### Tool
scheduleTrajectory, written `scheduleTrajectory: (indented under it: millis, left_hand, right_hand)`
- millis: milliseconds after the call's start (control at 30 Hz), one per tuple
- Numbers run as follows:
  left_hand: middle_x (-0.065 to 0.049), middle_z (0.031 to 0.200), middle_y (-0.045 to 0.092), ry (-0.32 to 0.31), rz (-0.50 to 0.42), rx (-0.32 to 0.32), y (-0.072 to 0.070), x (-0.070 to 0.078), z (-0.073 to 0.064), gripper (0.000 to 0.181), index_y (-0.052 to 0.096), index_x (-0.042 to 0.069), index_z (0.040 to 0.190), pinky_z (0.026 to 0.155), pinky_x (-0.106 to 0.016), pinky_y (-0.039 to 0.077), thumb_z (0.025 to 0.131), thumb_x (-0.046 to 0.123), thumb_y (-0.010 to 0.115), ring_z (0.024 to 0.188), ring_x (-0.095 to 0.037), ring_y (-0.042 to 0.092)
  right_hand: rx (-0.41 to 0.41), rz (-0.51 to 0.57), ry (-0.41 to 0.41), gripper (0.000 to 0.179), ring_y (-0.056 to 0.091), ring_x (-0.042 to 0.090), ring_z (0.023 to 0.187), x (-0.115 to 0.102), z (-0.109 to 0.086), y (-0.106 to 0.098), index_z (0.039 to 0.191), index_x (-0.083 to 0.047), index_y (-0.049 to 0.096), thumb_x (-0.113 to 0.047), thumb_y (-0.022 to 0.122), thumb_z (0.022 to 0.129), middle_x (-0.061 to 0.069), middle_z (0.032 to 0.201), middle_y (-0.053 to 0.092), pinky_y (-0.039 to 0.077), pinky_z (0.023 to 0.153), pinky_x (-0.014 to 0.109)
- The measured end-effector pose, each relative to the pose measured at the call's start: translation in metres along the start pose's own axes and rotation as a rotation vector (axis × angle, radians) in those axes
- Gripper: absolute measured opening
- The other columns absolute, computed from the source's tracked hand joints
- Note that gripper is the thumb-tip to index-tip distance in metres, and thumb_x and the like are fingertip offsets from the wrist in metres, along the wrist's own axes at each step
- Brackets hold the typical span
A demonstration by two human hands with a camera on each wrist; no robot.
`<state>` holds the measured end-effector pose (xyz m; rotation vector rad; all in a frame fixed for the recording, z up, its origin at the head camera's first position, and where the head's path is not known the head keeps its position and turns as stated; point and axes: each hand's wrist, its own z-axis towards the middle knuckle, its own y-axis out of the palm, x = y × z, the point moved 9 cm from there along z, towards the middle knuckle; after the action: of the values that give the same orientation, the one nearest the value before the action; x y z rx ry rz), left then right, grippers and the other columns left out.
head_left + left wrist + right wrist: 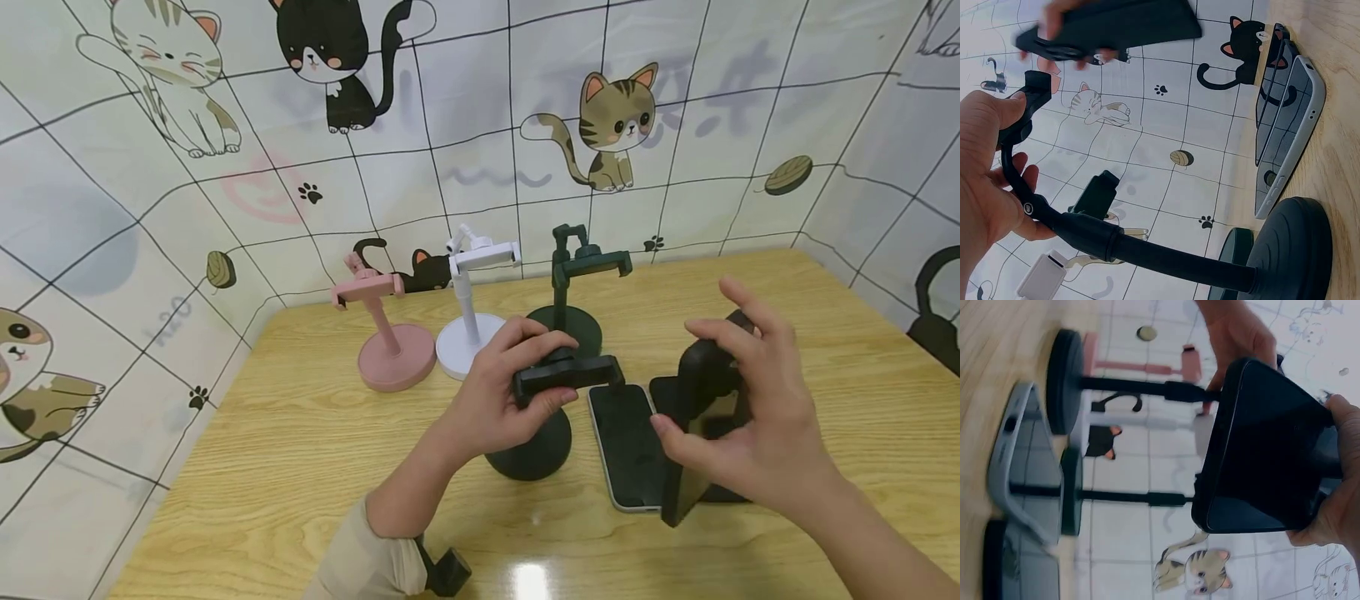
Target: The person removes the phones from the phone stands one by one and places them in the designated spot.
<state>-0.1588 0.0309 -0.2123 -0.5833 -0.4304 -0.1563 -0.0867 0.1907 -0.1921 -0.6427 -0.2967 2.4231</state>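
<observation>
My left hand [498,396] grips the head of a black phone stand [1179,262], thumb on one side of its clamp [573,375]. The stand's round base [532,454] rests on the table below that hand. In my right hand [780,425] is a black smartphone [1260,456], held by its edges between thumb and fingers. It is raised and tilted, to the right of the clamp and apart from it in the head view. Beneath it on the table lie a silver-edged phone [626,450] and a dark phone [1029,562], side by side.
Behind my hands stand a pink phone stand [397,358], a white phone stand [467,329] and a dark green phone stand [588,329] on the wooden table [300,467]. A cat-print cloth [465,100] covers the wall behind and beside the table.
</observation>
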Motion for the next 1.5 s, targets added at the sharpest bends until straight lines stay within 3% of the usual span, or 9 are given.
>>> scheduleTrajectory:
  millis: [67,167,300,400,600,733,967,1267,1500]
  left_hand:
    - [-0.009,0.096,0.049,-0.001,-0.006,-0.005,0.0,0.0,0.002,0.039,0.057,0.003,0.108,0.069,-0.022,0.042,0.072,0.004,0.071,0.079,-0.014,0.048]
    - [-0.009,0.097,0.049,-0.004,-0.02,-0.01,0.0,0.002,0.007,0.038,0.057,0.003,0.108,0.071,-0.022,0.043,0.073,0.005,0.071,0.081,-0.015,0.048]
    - [-0.009,0.098,0.049,0.006,-0.028,-0.016,0.0,0.006,0.017,0.038,0.057,0.003,0.108,0.073,-0.023,0.043,0.074,0.007,0.071,0.084,-0.015,0.048]
    - [-0.009,0.097,0.05,0.029,-0.028,-0.018,0.002,0.009,0.027,0.038,0.058,0.002,0.108,0.073,-0.023,0.042,0.074,0.008,0.071,0.083,-0.015,0.048]
    - [-0.01,0.096,0.051,0.047,-0.074,-0.001,0.01,0.008,0.051,0.037,0.058,-0.001,0.108,0.071,-0.022,0.042,0.073,0.005,0.07,0.081,-0.013,0.048]
    - [-0.01,0.097,0.05,0.044,-0.116,0.011,0.022,0.003,0.069,0.038,0.058,-0.003,0.109,0.072,-0.02,0.042,0.073,0.003,0.07,0.084,-0.011,0.048]
    - [-0.009,0.098,0.049,0.076,-0.108,0.009,0.053,-0.005,0.096,0.04,0.058,-0.005,0.109,0.077,-0.016,0.04,0.074,0.006,0.072,0.088,-0.01,0.044]
    - [-0.009,0.101,0.05,0.138,0.012,0.025,0.091,-0.027,0.121,0.042,0.06,-0.003,0.109,0.086,-0.014,0.034,0.074,0.014,0.074,0.094,-0.012,0.044]
    - [-0.009,0.101,0.048,0.144,0.112,0.009,0.112,-0.041,0.124,0.041,0.06,0.0,0.112,0.086,-0.014,0.032,0.076,0.017,0.072,0.094,-0.014,0.042]
  right_hand:
    - [-0.105,-0.065,0.073,0.073,0.029,0.023,0.125,0.019,-0.005,-0.002,0.113,0.004,0.051,-0.056,0.059,0.072,0.02,0.137,0.031,0.026,0.092,0.014]
    - [-0.236,-0.112,0.203,0.067,0.028,0.031,0.125,0.048,-0.016,-0.004,0.119,-0.003,0.05,-0.037,0.076,0.067,0.017,0.138,0.03,0.031,0.095,0.038]
    - [-0.393,-0.172,0.393,0.076,0.03,0.046,0.115,0.092,-0.034,-0.009,0.123,-0.009,0.047,-0.005,0.08,0.056,0.023,0.137,0.026,0.028,0.073,0.064]
    - [-0.495,-0.223,0.483,0.072,0.03,0.053,0.109,0.124,-0.046,-0.016,0.125,-0.007,0.044,-0.01,0.079,0.062,0.029,0.134,0.023,0.028,0.071,0.066]
    - [-0.672,-0.362,0.575,0.072,0.032,0.058,0.102,0.182,-0.064,-0.032,0.126,0.001,0.039,-0.02,0.077,0.068,0.039,0.128,0.021,0.032,0.069,0.068]
    - [-0.761,-0.357,0.661,0.076,0.025,0.059,0.107,0.216,-0.076,-0.044,0.128,0.009,0.032,-0.022,0.074,0.072,0.042,0.126,0.021,0.029,0.075,0.068]
    - [-0.829,-0.357,0.794,0.08,0.025,0.061,0.106,0.25,-0.097,-0.063,0.129,0.014,0.026,-0.028,0.07,0.077,0.047,0.122,0.021,0.031,0.076,0.067]
    - [-0.836,-0.325,0.809,0.073,0.04,0.055,0.096,0.264,-0.109,-0.07,0.125,0.017,0.029,-0.023,0.069,0.078,0.046,0.115,0.032,0.04,0.07,0.056]
    - [-0.821,-0.317,0.796,0.07,0.049,0.041,0.084,0.267,-0.11,-0.066,0.121,0.016,0.035,-0.02,0.072,0.074,0.041,0.107,0.044,0.043,0.061,0.036]
